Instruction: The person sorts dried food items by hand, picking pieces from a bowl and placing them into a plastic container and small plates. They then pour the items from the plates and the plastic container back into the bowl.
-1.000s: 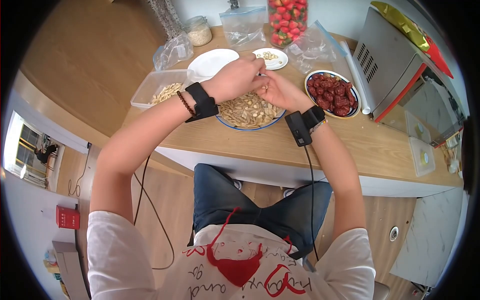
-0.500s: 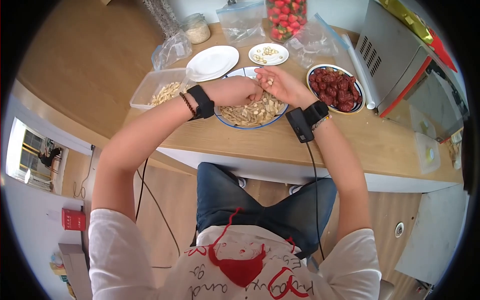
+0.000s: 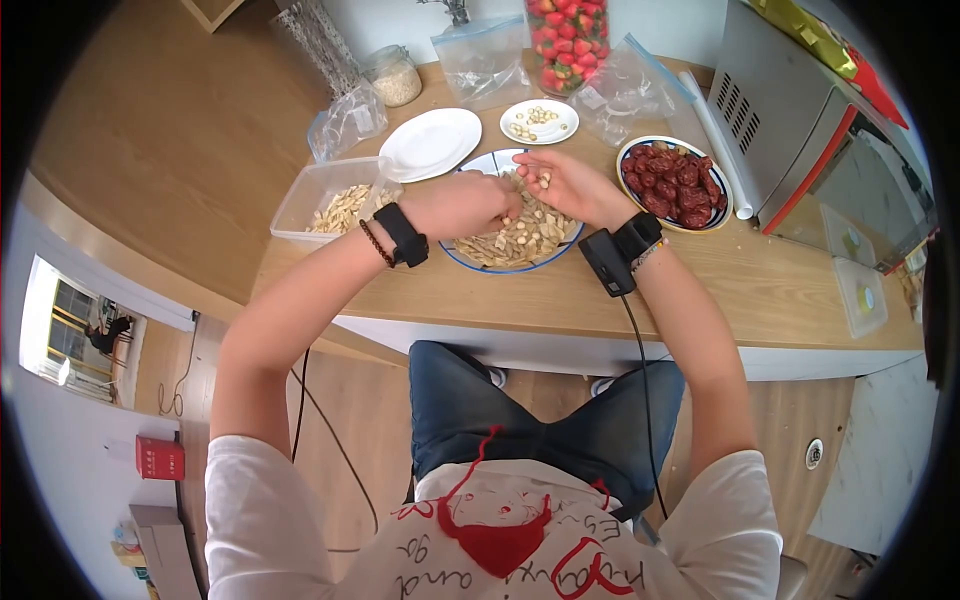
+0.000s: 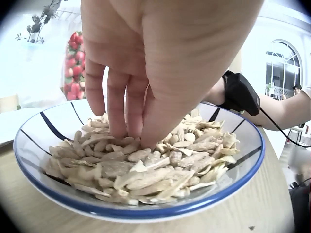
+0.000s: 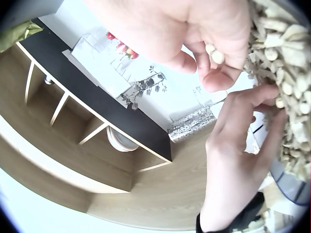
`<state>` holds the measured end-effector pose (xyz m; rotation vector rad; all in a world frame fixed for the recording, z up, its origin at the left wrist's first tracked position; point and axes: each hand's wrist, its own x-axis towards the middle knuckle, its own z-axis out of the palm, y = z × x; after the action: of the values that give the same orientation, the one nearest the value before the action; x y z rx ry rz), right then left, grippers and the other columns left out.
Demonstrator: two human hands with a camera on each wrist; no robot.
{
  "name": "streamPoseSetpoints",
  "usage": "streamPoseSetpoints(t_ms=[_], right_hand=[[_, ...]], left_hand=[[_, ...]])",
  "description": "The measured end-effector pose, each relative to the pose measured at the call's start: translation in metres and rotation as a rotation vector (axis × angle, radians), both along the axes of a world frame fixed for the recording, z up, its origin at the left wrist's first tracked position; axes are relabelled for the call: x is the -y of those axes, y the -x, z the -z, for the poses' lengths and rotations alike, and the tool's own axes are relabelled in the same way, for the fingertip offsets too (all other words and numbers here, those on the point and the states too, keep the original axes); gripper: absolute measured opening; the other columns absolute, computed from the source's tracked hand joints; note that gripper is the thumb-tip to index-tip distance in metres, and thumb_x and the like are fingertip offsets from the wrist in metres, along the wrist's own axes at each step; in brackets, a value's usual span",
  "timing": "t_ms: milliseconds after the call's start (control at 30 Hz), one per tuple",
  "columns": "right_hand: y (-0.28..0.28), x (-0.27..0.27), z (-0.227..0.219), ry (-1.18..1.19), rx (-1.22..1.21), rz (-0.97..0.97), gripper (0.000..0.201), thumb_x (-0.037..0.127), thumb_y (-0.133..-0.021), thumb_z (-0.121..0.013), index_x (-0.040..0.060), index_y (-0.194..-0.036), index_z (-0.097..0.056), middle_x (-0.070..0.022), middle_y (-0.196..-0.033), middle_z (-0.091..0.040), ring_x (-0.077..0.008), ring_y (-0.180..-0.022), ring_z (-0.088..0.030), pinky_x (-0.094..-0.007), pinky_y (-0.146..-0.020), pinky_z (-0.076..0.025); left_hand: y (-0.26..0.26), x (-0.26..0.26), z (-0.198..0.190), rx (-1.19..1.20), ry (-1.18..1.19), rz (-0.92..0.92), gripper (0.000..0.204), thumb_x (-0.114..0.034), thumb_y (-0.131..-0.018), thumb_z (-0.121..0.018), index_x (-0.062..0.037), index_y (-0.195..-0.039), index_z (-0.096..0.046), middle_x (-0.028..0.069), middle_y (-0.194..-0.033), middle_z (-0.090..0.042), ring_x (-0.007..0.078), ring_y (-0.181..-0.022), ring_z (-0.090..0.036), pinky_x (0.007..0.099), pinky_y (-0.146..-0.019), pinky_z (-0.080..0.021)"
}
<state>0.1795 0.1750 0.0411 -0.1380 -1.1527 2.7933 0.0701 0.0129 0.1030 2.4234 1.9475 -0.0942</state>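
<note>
A white blue-rimmed dish (image 4: 238, 189) holds a heap of pale dried slices (image 4: 146, 174) with small round seeds among them. My left hand (image 3: 475, 205) reaches down into this heap. In the right wrist view its thumb and forefinger (image 5: 267, 92) close around a pale round seed (image 5: 279, 103) at the heap's surface. Palm up above the dish's right side, my right hand (image 3: 575, 188) keeps a few pale round seeds (image 5: 215, 54) in its curled fingers. A small white plate (image 3: 512, 132) with more such seeds lies just behind the hands.
Left of the dish are a clear plastic box (image 3: 290, 215) of pale slices and a white oval plate (image 3: 430, 143). On the right sits a bowl of red dates (image 3: 685, 185), beside a grey oven (image 3: 775, 100). Plastic bags, a glass jar (image 3: 393, 78) and a strawberry-patterned container (image 3: 567, 45) line the back.
My left hand has come away from the right hand and gone down into the dried slices. My right hand stays over the dish's right side, its palm now in sight with seeds in it.
</note>
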Motion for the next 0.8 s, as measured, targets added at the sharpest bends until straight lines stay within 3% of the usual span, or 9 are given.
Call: streamPoseSetpoints(t_ms=[167, 267, 367, 400, 500, 600, 700, 800], right_hand=[[0.000, 0.001, 0.001, -0.004, -0.006, -0.050, 0.024, 0.012, -0.092, -0.051, -0.0072, -0.106, -0.052, -0.0071, -0.091, -0.054, -0.0092, -0.081, -0.051, -0.0221, -0.072, -0.046], [0.001, 0.002, 0.001, -0.002, -0.017, -0.023, 0.021, 0.012, -0.092, -0.050, -0.0064, -0.104, -0.052, -0.0073, -0.091, -0.054, -0.0100, -0.079, -0.051, -0.0224, -0.071, -0.046], [0.001, 0.009, 0.001, 0.051, -0.015, -0.023, 0.019, 0.011, -0.092, -0.050, -0.0051, -0.101, -0.050, -0.0075, -0.090, -0.054, -0.0112, -0.077, -0.051, -0.0223, -0.070, -0.046], [0.001, 0.010, -0.001, 0.075, -0.013, -0.024, 0.018, 0.011, -0.092, -0.050, -0.0047, -0.100, -0.050, -0.0075, -0.090, -0.053, -0.0116, -0.076, -0.051, -0.0222, -0.070, -0.045], [-0.002, 0.006, -0.002, 0.283, 0.008, -0.134, 0.020, 0.009, -0.091, -0.051, -0.0049, -0.105, -0.050, -0.0081, -0.091, -0.052, -0.0129, -0.077, -0.049, -0.0224, -0.065, -0.045], [0.003, -0.004, 0.007, 0.482, -0.042, -0.221, 0.019, 0.010, -0.092, -0.049, -0.0050, -0.104, -0.049, -0.0080, -0.090, -0.051, -0.0123, -0.074, -0.047, -0.0217, -0.062, -0.044], [0.000, -0.001, 0.002, 0.449, 0.015, -0.133, 0.015, 0.010, -0.092, -0.049, -0.0042, -0.099, -0.048, -0.0060, -0.084, -0.051, -0.0104, -0.068, -0.047, -0.0204, -0.057, -0.042], [-0.002, 0.006, -0.003, 0.330, 0.043, -0.085, 0.016, 0.011, -0.092, -0.050, -0.0029, -0.099, -0.049, -0.0044, -0.081, -0.051, -0.0095, -0.068, -0.047, -0.0194, -0.056, -0.041]], left_hand=[[-0.001, 0.002, -0.003, 0.105, -0.025, -0.164, 0.010, -0.012, -0.078, -0.061, -0.0075, -0.087, -0.060, 0.0067, -0.080, -0.062, 0.0260, -0.075, -0.062, 0.0355, -0.068, -0.049], [0.001, -0.005, -0.023, 0.031, -0.295, -0.249, 0.013, -0.014, -0.075, -0.062, -0.0070, -0.085, -0.060, 0.0077, -0.082, -0.063, 0.0279, -0.078, -0.062, 0.0383, -0.066, -0.048], [0.000, -0.018, -0.041, 0.211, -0.422, -0.178, 0.016, -0.017, -0.076, -0.063, -0.0067, -0.087, -0.060, 0.0083, -0.079, -0.063, 0.0291, -0.077, -0.061, 0.0379, -0.066, -0.048], [-0.003, -0.018, -0.043, 0.166, -0.442, -0.174, 0.018, -0.019, -0.076, -0.063, -0.0062, -0.089, -0.060, 0.0089, -0.080, -0.063, 0.0292, -0.077, -0.062, 0.0377, -0.066, -0.048], [-0.008, -0.015, -0.037, 0.042, -0.399, -0.271, 0.015, -0.014, -0.078, -0.063, -0.0051, -0.090, -0.061, 0.0092, -0.082, -0.062, 0.0245, -0.072, -0.061, 0.0349, -0.065, -0.048], [-0.007, -0.002, -0.037, 0.067, 0.091, -0.305, 0.011, -0.012, -0.079, -0.062, -0.0067, -0.088, -0.062, 0.0083, -0.085, -0.061, 0.0248, -0.077, -0.061, 0.0345, -0.067, -0.048], [-0.005, 0.008, -0.019, 0.227, 0.182, -0.062, 0.010, -0.011, -0.079, -0.061, -0.0090, -0.089, -0.063, 0.0074, -0.087, -0.060, 0.0256, -0.083, -0.060, 0.0351, -0.070, -0.047], [-0.007, 0.015, -0.009, 0.072, 0.076, 0.008, 0.014, -0.008, -0.078, -0.060, -0.0111, -0.092, -0.063, 0.0065, -0.088, -0.058, 0.0252, -0.086, -0.060, 0.0360, -0.073, -0.047]])
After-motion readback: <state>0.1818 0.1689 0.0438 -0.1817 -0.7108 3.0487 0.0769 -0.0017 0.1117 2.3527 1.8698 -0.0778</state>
